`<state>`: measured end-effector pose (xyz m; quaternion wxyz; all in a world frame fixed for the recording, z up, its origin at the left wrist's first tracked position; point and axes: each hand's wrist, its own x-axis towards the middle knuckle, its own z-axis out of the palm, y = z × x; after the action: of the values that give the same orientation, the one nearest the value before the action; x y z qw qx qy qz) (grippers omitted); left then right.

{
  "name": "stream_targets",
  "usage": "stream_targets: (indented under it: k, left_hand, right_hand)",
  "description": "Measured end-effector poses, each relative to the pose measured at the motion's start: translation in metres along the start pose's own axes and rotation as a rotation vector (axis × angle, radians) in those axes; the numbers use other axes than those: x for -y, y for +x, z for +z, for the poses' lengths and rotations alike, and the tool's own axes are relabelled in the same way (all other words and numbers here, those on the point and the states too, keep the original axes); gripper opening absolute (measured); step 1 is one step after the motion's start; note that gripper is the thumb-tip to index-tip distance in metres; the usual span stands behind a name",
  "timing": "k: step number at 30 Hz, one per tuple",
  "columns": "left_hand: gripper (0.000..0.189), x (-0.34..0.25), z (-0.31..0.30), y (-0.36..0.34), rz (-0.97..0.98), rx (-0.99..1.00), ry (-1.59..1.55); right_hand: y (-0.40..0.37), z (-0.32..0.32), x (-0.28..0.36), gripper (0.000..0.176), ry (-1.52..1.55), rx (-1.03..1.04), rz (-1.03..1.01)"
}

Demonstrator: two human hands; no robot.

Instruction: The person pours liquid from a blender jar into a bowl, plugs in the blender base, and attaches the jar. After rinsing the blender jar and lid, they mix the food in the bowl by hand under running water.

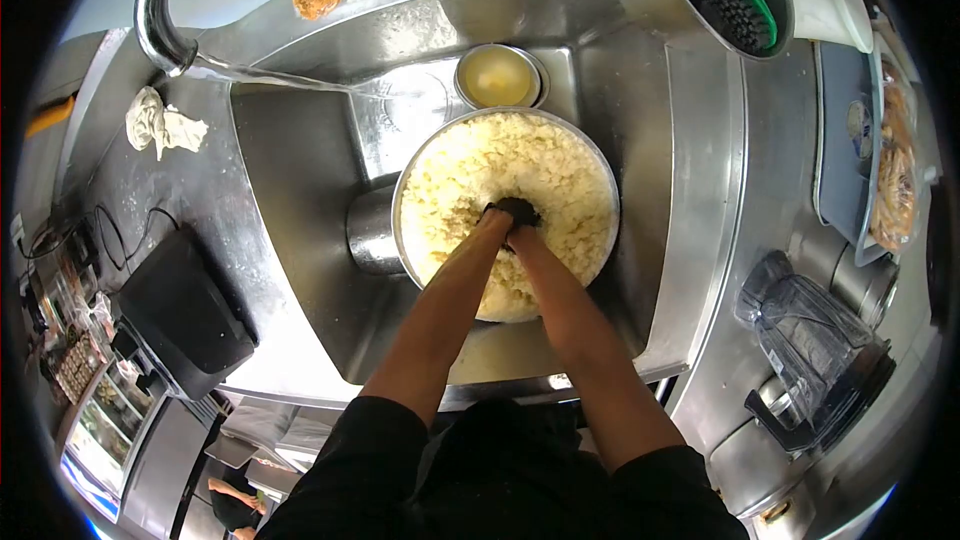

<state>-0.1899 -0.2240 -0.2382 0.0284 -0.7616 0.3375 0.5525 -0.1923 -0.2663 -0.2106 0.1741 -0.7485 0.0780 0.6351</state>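
A large round metal pot (608, 185) full of pale yellow, crumbly mash (540, 155) stands in a steel sink (290, 170). Both my forearms reach over its near rim. My left hand (493, 224) and my right hand (522, 230) meet near the pot's middle, around a dark thing (518, 208) that I cannot make out. The fingers of both hands are hidden. Just behind the pot is a small metal bowl (497, 77) with yellowish liquid. Water runs from the curved faucet (155, 15) into the sink.
A metal cylinder (372, 230) lies left of the pot. On the left counter are a cloth (162, 124) and a black appliance (183, 305). A blender jar (805, 340) and a grey tray (840, 140) are at the right. Another person's arm (235, 492) shows lower left.
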Motion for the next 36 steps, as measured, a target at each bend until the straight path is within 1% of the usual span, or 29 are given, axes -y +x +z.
stream_targets:
  k: [24, 29, 36]
  left_hand:
    - [0.032, 0.004, 0.018, 0.002, -0.075, -0.019, -0.126]
    - [0.033, 0.000, 0.018, 0.007, -0.122, -0.040, -0.230]
    - [0.034, -0.010, 0.023, 0.022, -0.201, -0.041, -0.495]
  right_hand:
    - [0.007, 0.012, -0.006, 0.048, 0.004, 0.009, 0.044]
    - [0.012, 0.016, -0.010, 0.049, -0.039, -0.043, 0.065]
    - [0.013, 0.036, -0.014, 0.051, -0.129, -0.115, 0.137]
